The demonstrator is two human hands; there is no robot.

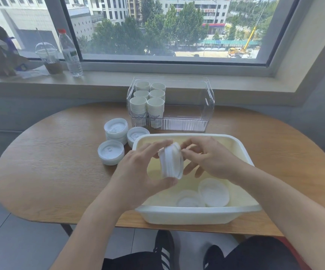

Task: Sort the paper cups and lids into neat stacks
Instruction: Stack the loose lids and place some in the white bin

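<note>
STEP: squaring a lid bundle [171, 161] held over the white tub [194, 215] | left hand [138, 172] grips it on edge | right hand [206, 158] pinches its rim | NEXT, likely: set it by the lid stacks [111, 152] on the tabletop [50, 162]; loose lids [213, 191] remain in the tub.

Cup stacks [147, 103] fill the clear bin's [208, 106] left side, behind the tub [196, 215]; lid stacks [111, 152] lie left.

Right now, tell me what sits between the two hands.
A small stack of white lids, gripped by the left hand and touched by the right hand, in the head view.
</note>
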